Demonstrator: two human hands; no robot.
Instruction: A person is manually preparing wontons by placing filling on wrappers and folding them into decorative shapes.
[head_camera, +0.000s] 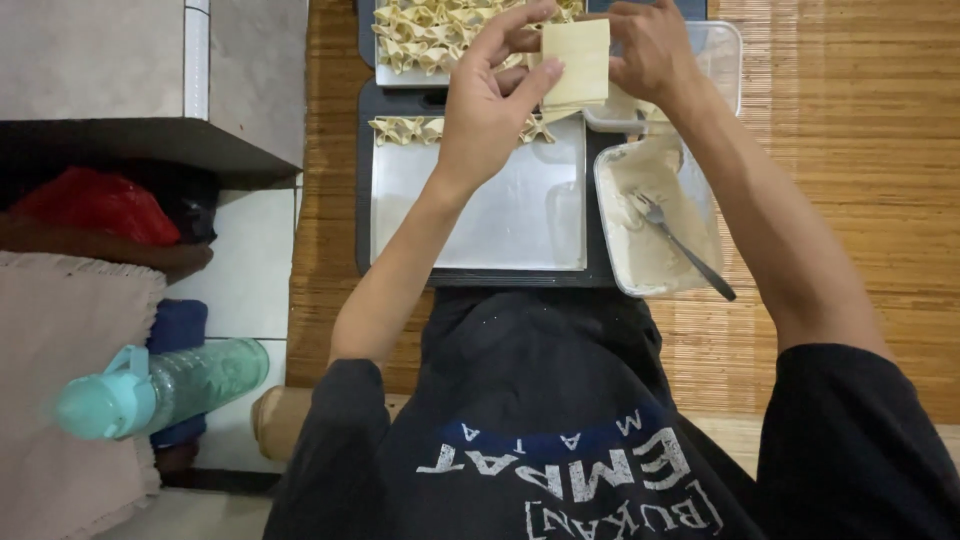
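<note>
Head view: square dough wrapper (577, 60) pinched between left hand (490, 105) and right hand (655, 50).

Your black short-sleeved shirt (540, 420) filling the lower frame, white and blue print across its chest, sleeves ending above your elbows, forearms bare

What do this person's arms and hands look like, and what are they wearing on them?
Both hands, the left hand and the right hand, are bare: no gloves, and no rings, watch or bracelet show. The forearms are uncovered up to short black sleeves that end around the elbows. The sleeves belong to a black T-shirt with white lettering and a blue band printed on the chest.
</note>
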